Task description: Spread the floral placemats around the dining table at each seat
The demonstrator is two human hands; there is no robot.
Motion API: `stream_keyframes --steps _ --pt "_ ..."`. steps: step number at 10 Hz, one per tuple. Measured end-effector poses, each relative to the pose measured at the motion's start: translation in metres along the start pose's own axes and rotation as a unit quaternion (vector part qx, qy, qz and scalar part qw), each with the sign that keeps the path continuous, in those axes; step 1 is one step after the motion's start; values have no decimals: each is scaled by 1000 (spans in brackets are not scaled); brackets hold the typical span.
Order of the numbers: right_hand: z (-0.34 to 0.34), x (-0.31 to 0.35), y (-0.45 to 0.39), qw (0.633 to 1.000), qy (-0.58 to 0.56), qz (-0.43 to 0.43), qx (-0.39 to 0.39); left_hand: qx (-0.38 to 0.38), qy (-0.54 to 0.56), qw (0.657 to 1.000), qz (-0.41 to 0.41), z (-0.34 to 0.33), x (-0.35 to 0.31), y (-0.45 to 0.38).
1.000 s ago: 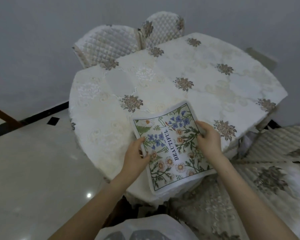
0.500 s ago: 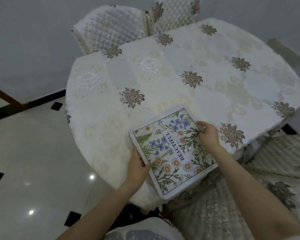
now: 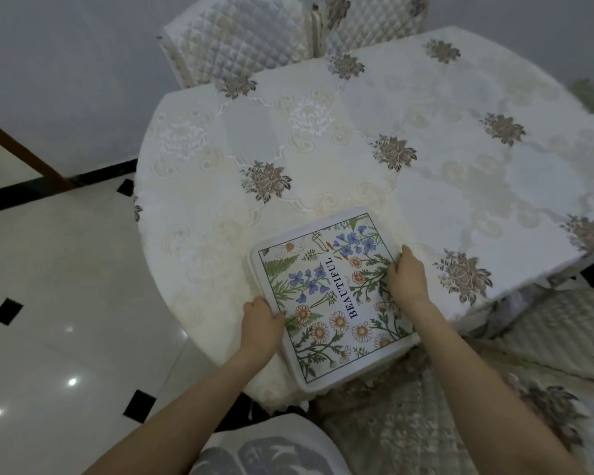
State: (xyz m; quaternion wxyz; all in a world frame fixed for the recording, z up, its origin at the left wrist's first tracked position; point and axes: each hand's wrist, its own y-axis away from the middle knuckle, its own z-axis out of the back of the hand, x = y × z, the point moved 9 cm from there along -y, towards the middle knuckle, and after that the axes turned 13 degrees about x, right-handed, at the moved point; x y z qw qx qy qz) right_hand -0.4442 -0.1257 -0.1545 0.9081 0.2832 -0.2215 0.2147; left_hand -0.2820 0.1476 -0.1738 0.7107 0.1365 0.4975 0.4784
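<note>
A stack of floral placemats (image 3: 326,299), white-edged with blue and orange flowers and the word BEAUTIFUL, lies on the near edge of the dining table (image 3: 357,159); its near corner overhangs the rim. My left hand (image 3: 259,325) grips the stack's left edge, thumb on top. On the right edge rests my right hand (image 3: 407,277), fingers curled onto the printed face. How many mats the stack holds cannot be told.
The table wears a cream embroidered cloth with brown flower motifs. Two quilted chairs (image 3: 240,39) stand at its far side and another quilted chair (image 3: 426,416) sits below the near edge. A glossy tiled floor (image 3: 59,320) lies to the left.
The placemat stack has come down from a raised, tilted hold to lie flat on the table edge. My left hand has slid from the printed face to the left edge.
</note>
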Motion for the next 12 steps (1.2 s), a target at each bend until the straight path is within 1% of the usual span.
stream_keyframes --steps 1,2,3,4,5,6,7,8,9,10,11,12 --pt "-5 -3 -11 999 36 -26 16 2 -20 1000 10 -2 -3 -2" --pt "-3 -1 -16 999 -9 -31 9 -7 -26 1000 13 -3 -2 -2" --pt "-10 -6 -15 999 23 -7 21 -21 -23 1000 4 -4 0 -2" --pt "-12 -7 -14 998 54 -2 32 -25 -15 1000 -7 -4 0 -1" --pt "-13 -2 -15 996 74 4 40 -17 9 1000 -8 -4 2 -1" --pt "-10 2 -10 996 80 12 30 -16 42 999 -10 2 7 -3" --pt "-5 13 1 996 75 45 -7 -20 63 998 -10 9 11 -3" --pt "-4 28 20 996 54 69 -23 -41 45 998 -26 19 1 8" --pt "-4 42 40 995 32 86 -25 -61 -3 993 -100 31 -18 16" --pt "2 56 65 995 21 91 -36 -56 -47 980 -185 44 -46 29" --pt "16 73 94 992 15 99 -81 -53 -110 949 -290 62 -79 49" --pt "25 96 129 985 24 111 -130 -42 -199 909 -364 79 -98 73"
